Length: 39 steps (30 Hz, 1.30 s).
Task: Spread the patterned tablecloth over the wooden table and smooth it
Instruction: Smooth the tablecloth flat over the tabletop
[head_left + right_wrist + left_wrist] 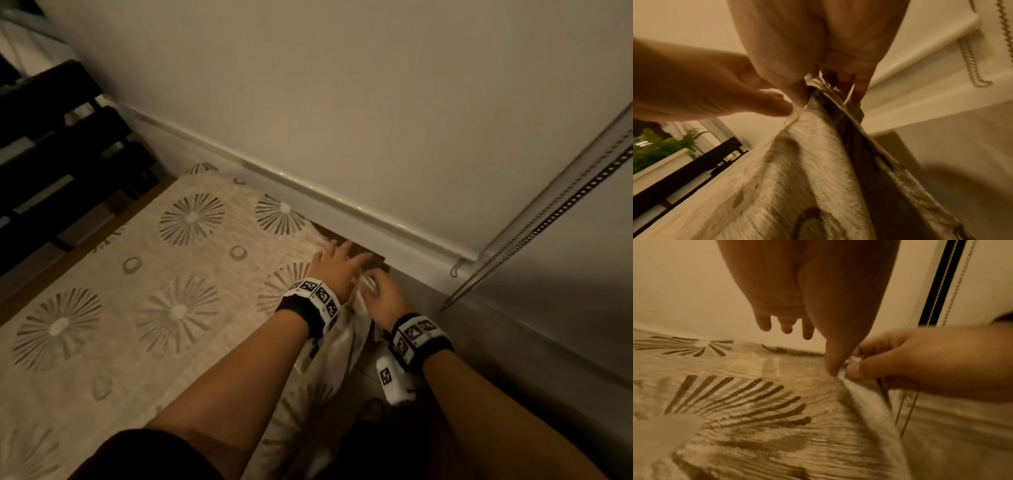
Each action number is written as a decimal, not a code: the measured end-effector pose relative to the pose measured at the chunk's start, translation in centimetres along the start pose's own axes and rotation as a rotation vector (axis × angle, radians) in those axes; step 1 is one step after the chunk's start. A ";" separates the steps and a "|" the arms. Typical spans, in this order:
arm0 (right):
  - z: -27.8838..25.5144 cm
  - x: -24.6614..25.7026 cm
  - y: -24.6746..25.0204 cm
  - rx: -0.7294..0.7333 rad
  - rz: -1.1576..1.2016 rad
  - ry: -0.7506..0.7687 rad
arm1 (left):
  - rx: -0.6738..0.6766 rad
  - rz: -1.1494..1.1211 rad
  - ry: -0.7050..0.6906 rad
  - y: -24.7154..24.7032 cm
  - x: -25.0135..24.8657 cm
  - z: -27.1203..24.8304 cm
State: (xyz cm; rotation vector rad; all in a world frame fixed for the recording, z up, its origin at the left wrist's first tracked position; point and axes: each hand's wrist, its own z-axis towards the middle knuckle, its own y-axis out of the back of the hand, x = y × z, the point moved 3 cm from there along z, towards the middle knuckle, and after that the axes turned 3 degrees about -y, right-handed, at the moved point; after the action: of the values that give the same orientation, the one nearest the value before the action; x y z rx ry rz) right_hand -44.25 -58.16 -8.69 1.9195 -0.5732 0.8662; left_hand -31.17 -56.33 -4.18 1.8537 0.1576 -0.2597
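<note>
Beige starburst-print tablecloth (144, 274) lies flat; right hand (383, 294) fingers pinch its corner.

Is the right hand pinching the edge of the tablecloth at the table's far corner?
Yes, the right hand pinches the tablecloth edge there.

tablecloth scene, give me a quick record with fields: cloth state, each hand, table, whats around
cloth: patterned tablecloth lies over most of the top, far right corner bunched
left hand: fingers straight, flat on the cloth by that corner
right hand: pinches the cloth's edge at the corner
table: wooden table bare only in a small patch by the wall
surroundings: white wall, bead chain at right, dark chair at left
</note>
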 end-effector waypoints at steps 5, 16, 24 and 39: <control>-1.7 0.8 1.7 0.025 -0.073 0.240 | 0.100 0.208 -0.065 0.8 0.7 1.9; 3.5 -1.9 6.8 0.032 -0.020 0.084 | -0.054 0.264 -0.071 4.3 2.1 6.0; 5.9 -5.2 7.0 0.007 -0.134 -0.326 | -0.136 0.048 0.288 2.2 3.3 7.3; 7.0 -2.7 4.1 0.098 -0.007 0.024 | 0.214 0.012 0.284 -1.2 3.5 9.0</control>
State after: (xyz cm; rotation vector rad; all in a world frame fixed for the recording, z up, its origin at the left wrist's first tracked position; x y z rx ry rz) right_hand -46.43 -66.10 -10.76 1.9951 -0.5181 0.9267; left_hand -28.93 -64.68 -8.73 2.0981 0.3243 -0.0019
